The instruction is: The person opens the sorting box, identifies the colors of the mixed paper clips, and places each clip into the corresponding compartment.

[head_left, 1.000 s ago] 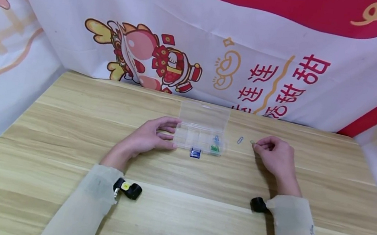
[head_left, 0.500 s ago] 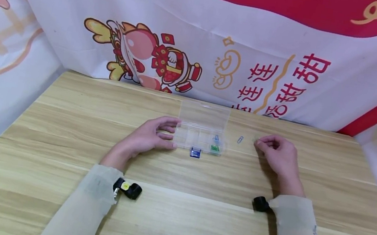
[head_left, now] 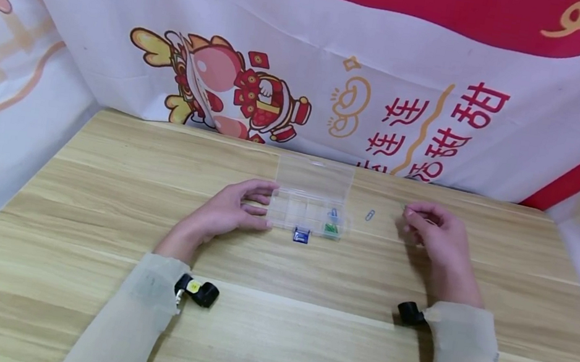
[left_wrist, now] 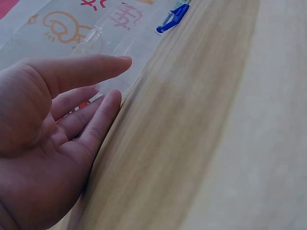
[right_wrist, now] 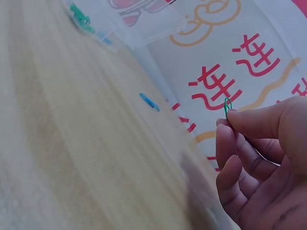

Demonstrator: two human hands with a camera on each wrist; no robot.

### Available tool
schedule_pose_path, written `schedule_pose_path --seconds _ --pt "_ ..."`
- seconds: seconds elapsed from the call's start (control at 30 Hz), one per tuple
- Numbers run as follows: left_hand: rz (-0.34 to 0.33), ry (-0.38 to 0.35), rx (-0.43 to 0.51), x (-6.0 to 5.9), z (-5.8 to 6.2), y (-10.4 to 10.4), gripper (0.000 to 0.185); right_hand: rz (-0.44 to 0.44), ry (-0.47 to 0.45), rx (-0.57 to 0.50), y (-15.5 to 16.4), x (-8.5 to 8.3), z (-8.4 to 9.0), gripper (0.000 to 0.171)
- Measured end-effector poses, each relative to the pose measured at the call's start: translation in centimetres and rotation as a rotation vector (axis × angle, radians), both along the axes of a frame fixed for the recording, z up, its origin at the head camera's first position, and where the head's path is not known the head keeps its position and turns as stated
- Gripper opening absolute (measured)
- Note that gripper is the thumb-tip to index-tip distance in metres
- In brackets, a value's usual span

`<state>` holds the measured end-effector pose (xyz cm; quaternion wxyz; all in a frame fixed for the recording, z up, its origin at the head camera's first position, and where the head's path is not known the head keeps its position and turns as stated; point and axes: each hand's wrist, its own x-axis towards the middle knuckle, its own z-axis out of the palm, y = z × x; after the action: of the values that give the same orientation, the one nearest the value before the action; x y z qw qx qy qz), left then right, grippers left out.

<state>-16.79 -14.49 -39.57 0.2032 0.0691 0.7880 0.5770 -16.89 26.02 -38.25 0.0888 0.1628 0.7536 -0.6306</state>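
Note:
My right hand (head_left: 437, 231) pinches a small green paper clip (right_wrist: 228, 108) between thumb and fingertips, raised over the right side of the table. The other fingers of that hand are curled in. At the left end of a clear plastic compartment box (head_left: 295, 210), my left hand (head_left: 238, 206) rests with thumb and fingers extended, fingertips right at its edge. The box's lid (head_left: 314, 177) stands open at the back. Green pieces (head_left: 331, 229) and a blue clip (head_left: 332, 213) lie in its right compartments. A blue paper clip (head_left: 370, 215) lies between box and right hand.
A blue latch (head_left: 301, 235) sticks out from the box's front. Behind the wooden table (head_left: 266, 340) hangs a printed white cloth (head_left: 312, 34), close to the lid. A black wrist camera (head_left: 411, 313) sits by the right sleeve, another wrist camera (head_left: 205, 294) by the left.
My right hand has lifted the green paper clip from the table and moved right and back, away from the box. The left hand and the box have stayed in place.

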Motion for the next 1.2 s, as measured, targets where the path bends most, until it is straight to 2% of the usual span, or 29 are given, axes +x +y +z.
schedule_pose_path --seconds 0.1,0.3,0.6,0.73,1.03,1.2 --pt "0.003 -0.002 -0.002 0.0 0.0 0.0 0.078 0.004 -0.014 -0.023 0.0 0.1 0.5 0.042" --pt "0.003 -0.004 0.005 0.0 0.0 0.0 0.079 0.062 0.044 0.063 0.0 0.3 0.7 0.038" --pt "0.003 0.005 0.006 0.2 0.1 0.0 0.078 0.071 0.127 -0.005 -1.0 0.7 1.0 0.031" --pt "0.002 0.007 0.012 0.2 0.1 0.1 0.078 0.082 0.119 0.005 -1.7 0.7 1.0 0.033" --pt "0.003 0.007 0.014 0.1 0.0 0.0 0.078 0.124 0.091 0.068 -3.4 0.8 0.7 0.026" --pt "0.003 0.008 0.013 0.1 0.0 0.0 0.079 0.199 0.046 0.131 -4.3 0.9 0.6 0.031"
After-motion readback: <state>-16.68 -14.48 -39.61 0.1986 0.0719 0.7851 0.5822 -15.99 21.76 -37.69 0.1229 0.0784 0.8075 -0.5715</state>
